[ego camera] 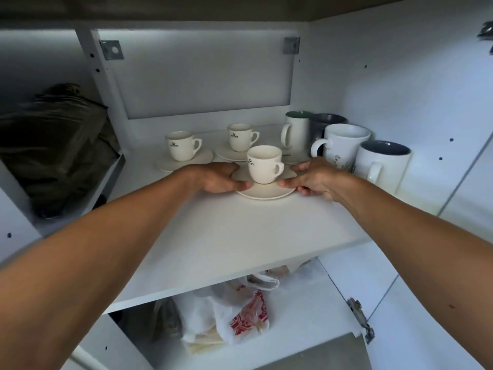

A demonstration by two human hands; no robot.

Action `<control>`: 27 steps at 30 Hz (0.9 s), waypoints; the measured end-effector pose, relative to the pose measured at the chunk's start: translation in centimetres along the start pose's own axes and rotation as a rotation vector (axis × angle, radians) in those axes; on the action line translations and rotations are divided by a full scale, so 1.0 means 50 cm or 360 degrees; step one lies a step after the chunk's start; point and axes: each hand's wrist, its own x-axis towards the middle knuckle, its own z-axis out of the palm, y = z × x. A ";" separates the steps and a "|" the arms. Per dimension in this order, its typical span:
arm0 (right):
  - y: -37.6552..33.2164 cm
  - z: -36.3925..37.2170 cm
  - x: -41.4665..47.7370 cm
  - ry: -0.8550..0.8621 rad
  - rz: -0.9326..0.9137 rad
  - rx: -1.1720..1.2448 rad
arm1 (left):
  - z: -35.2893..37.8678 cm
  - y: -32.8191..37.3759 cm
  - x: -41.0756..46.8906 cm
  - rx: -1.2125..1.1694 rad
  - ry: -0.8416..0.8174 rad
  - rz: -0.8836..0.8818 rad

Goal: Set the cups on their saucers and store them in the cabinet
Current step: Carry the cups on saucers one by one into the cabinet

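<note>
A cream cup (264, 164) stands upright on a cream saucer (266, 194) on the white cabinet shelf (226, 236). My left hand (216, 177) grips the saucer's left rim and my right hand (314, 178) grips its right rim. Behind it stand two more cream cups on saucers: one at the back left (182, 145) on its saucer (186, 160), one at the back middle (241, 137) on its saucer (226, 154).
Several larger mugs line the shelf's right side, among them a white flower-printed mug (344, 145) and a white mug with a dark inside (381, 164), close to my right hand. Plastic bags (234, 313) lie on the shelf below. A dark bundle (53, 145) fills the left compartment.
</note>
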 end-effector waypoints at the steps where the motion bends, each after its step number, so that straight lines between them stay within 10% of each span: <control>1: -0.001 -0.001 -0.002 -0.0014 0.0000 -0.0021 | 0.001 0.000 0.002 0.0013 0.0011 0.0004; 21: -0.047 -0.068 -0.266 -0.0300 0.0378 -0.0040 | 0.027 0.061 -0.274 0.0236 0.0134 -0.0206; 27: -0.148 -0.121 -0.485 -0.0337 0.0314 -0.0830 | -0.040 0.137 -0.457 0.0338 0.0050 -0.0069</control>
